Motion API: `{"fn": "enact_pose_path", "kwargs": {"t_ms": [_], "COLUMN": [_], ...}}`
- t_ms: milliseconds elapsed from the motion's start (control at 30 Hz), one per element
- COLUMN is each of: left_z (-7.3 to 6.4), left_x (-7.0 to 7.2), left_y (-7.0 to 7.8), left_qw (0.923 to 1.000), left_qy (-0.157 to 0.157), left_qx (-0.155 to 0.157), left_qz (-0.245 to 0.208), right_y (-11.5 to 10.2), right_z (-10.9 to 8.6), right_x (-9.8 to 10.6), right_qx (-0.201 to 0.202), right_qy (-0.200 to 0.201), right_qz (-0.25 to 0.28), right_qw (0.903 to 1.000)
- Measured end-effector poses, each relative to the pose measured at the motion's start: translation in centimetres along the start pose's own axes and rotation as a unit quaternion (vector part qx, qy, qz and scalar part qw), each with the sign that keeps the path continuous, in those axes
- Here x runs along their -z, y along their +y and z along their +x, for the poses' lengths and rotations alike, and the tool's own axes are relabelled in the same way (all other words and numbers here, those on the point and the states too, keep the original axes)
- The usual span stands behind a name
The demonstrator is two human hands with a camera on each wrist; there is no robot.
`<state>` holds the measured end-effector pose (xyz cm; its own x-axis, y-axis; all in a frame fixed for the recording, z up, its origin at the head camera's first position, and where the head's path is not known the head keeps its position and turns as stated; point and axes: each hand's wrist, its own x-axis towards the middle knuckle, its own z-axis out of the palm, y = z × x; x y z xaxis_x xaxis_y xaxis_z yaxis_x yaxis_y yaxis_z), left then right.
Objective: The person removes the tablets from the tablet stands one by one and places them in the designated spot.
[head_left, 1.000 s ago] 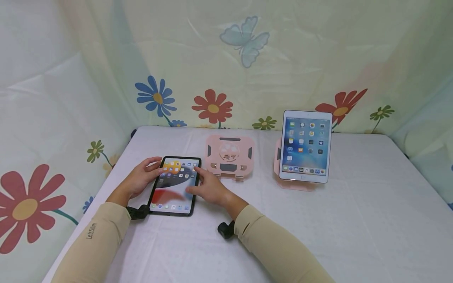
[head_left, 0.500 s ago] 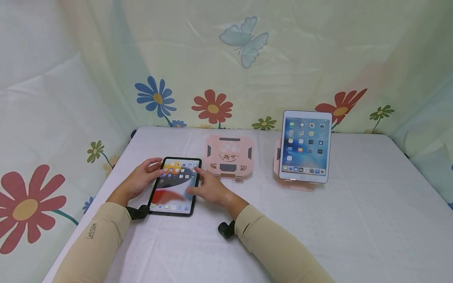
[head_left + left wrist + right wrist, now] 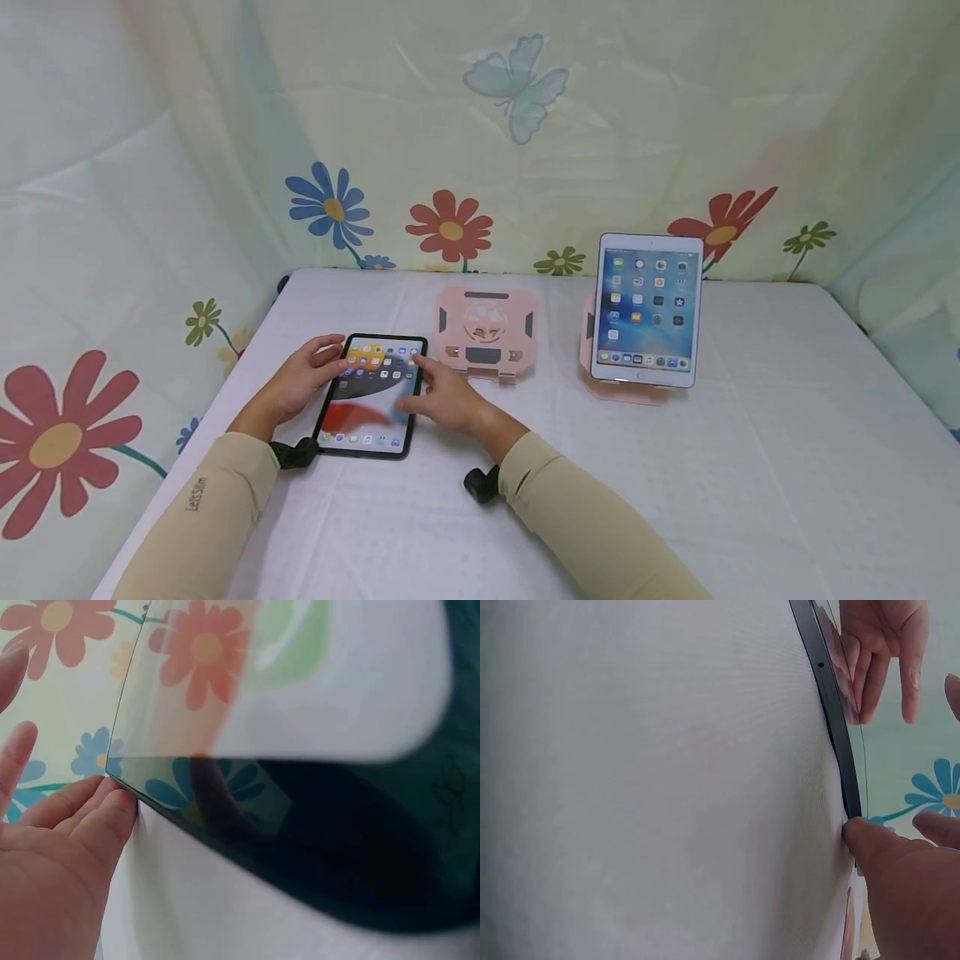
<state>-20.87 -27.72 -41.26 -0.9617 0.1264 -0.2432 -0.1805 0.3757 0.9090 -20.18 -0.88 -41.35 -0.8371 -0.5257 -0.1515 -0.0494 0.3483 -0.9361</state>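
One white-clothed table (image 3: 720, 492) stretches before me. A black-edged tablet (image 3: 372, 419) lies on its left side, screen lit; well to the right, a white tablet (image 3: 647, 312) rests on a pink stand (image 3: 626, 393), with a second pink stand (image 3: 471, 342) between the two. My right hand (image 3: 455, 400), fingers extended and loose, touches the black-edged tablet's right edge, its thumb over the screen; my left hand (image 3: 296, 382), equally relaxed, touches the opposite edge.
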Motion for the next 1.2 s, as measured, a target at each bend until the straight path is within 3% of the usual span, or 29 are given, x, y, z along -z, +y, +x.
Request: {"fn": "enact_pose_path", "kwargs": {"t_ms": [267,567,767,967,1200], "left_z": [-0.1,-0.4,-0.7,-1.4,-1.9], "left_x": [-0.1,-0.7,-1.8,-2.8,-4.5], "left_y": [0.3,2.1,3.8,5.3,7.0], "left_qw": [0.9993,0.9924,0.9887,0.9862,0.9810], "left_qy": [0.012,0.062,0.075,0.055,-0.007], "left_qx": [-0.025,-0.081,-0.118,-0.155,-0.194], "left_qz": [0.024,0.068,0.054,0.022,-0.004], "right_y": [-0.3,-1.3,-1.8,-1.8,-0.9], "right_z": [-0.4,-1.7,-3.2,-5.5,-8.4], "right_x": [0.2,1.6,3.6,6.5,10.8], "right_qx": [-0.001,0.055,0.098,0.151,0.178], "right_qy": [-0.002,0.010,0.027,0.046,0.064], "right_qz": [-0.012,0.022,0.060,0.046,0.046], "right_qw": [0.9999,0.9982,0.9930,0.9864,0.9809]}}
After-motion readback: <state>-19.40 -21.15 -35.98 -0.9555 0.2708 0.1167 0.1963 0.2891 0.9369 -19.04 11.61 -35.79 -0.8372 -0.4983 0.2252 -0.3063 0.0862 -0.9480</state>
